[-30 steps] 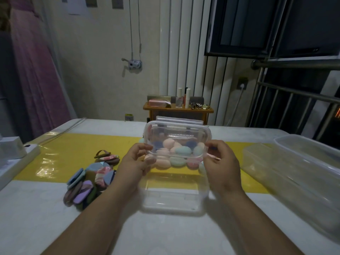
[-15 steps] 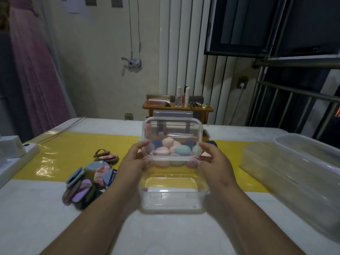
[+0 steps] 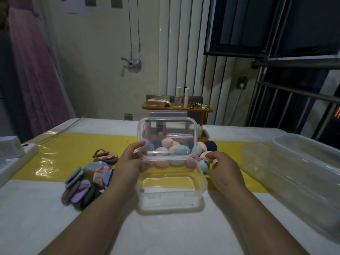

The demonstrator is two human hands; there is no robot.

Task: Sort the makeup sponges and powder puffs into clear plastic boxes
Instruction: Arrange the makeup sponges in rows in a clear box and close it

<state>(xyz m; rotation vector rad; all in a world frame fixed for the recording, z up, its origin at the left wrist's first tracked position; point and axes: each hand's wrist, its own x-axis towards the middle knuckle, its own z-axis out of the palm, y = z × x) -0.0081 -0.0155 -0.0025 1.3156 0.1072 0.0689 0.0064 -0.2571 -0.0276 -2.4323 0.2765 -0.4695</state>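
A small clear plastic box (image 3: 170,200) stands empty on the white table in front of me, and its hinged lid (image 3: 166,130) is swung up to upright. My left hand (image 3: 128,164) grips the lid's left edge, thumb on the front. My right hand (image 3: 225,167) hovers at the box's right rear corner with loosely curled fingers that hold nothing. Behind the box lie several egg-shaped makeup sponges (image 3: 210,145) in pink, teal and navy, partly seen through the lid. Flat powder puffs (image 3: 82,184) are piled to the left.
Two large clear plastic boxes (image 3: 294,172) fill the right side of the table. A white box (image 3: 11,150) sits at the left edge. A yellow strip (image 3: 60,151) crosses the table. Beyond it stands a wooden shelf (image 3: 176,108) with cosmetics.
The lid has swung from tilted toward me to upright. My right hand has let go of the lid and dropped to the right, beside the sponges. My left hand stays on the lid.
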